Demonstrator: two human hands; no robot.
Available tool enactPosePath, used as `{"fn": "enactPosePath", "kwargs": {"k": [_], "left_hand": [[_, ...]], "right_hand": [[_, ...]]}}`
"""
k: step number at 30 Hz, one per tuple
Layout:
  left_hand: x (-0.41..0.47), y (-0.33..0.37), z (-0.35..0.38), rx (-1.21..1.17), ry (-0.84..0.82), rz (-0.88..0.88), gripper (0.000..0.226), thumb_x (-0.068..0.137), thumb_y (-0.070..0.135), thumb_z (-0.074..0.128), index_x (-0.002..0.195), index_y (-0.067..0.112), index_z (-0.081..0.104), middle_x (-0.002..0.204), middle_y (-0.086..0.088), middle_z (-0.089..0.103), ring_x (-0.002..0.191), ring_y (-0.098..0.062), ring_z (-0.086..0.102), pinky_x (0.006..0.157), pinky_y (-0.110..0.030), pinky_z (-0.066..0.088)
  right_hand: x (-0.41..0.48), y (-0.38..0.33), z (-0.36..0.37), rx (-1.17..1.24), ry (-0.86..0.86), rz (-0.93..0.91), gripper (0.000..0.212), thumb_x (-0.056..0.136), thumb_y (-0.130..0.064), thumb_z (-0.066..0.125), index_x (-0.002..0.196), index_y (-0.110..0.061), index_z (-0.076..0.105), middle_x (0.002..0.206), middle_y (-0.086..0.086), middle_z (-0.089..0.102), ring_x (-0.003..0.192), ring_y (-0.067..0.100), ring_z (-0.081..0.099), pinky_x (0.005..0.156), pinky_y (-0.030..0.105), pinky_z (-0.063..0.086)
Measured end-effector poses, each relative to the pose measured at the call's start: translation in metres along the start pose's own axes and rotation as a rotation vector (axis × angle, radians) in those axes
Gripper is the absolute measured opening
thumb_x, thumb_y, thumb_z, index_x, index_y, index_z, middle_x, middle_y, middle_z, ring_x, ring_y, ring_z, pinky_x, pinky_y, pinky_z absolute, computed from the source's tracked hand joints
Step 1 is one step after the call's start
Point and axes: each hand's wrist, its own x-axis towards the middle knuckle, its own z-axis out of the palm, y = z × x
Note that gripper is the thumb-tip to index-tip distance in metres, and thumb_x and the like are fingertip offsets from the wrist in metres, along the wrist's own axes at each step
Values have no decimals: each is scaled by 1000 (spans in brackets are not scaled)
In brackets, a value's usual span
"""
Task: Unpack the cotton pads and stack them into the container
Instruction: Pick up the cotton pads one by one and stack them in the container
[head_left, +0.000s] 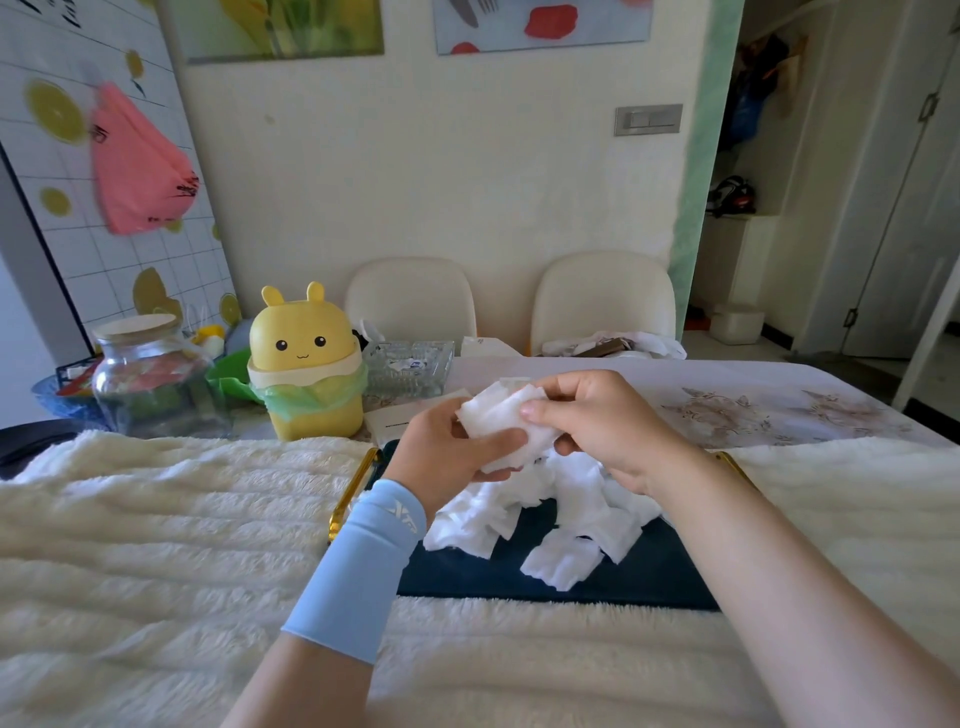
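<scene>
Both my hands hold one small stack of white cotton pads (496, 415) above the table. My left hand (452, 457), with a light blue sleeve on the wrist, grips the stack from below and the left. My right hand (608, 421) pinches its right side with thumb and fingers. Under my hands a loose heap of white cotton pads (545, 525) lies spread on a dark blue tray (597, 587) with gold handles. I cannot tell which thing is the container for the pads.
A fluffy cream blanket (156, 545) covers the near table. Behind it stand a yellow cartoon bin (304, 364) with a green liner, a glass jar (148, 374), a clear glass dish (410, 366) and two cream chairs (602, 296).
</scene>
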Motion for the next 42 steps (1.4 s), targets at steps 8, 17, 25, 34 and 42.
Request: {"fn": "enactPosePath", "kwargs": {"k": [8,17,25,34,42], "left_hand": [[2,-2,-3,-310,14,-115,20,97,11,60,113,-2,62,105,-24,72,90,-38,73,74,-40,62],[2,-4,-10,-175,-18,-118,20,94,13,65,103,-4,70,93,-21,75,78,-27,73,69,-31,61],[-2,-1,-6,-138,-177,-139,28,102,18,51,109,-1,70,103,-24,73,91,-32,72,73,-33,61],[-2,-2,-9,-53,-230,-48,40,81,27,76,112,3,70,109,-17,74,105,-34,70,90,-43,57],[2,-9,-11,96,-110,-23,25,80,3,78,102,10,73,101,-12,76,102,-34,71,92,-48,56]], "right_hand": [[3,2,2,196,112,83,18,84,-4,78,101,-11,74,92,3,76,78,12,69,64,22,54],[-6,-10,-12,25,-81,-92,34,86,1,74,112,-22,73,85,-7,74,61,1,59,53,17,44],[-7,-12,-3,-330,-98,-266,52,84,-9,79,129,-31,65,87,-15,66,84,18,65,87,27,54],[-3,-4,-5,-344,-24,-223,59,84,-38,80,137,-34,54,111,-12,65,74,-6,61,68,12,45],[2,2,-26,-472,24,-128,8,87,-26,77,94,-30,74,90,-10,73,57,-7,58,67,19,46]]}}
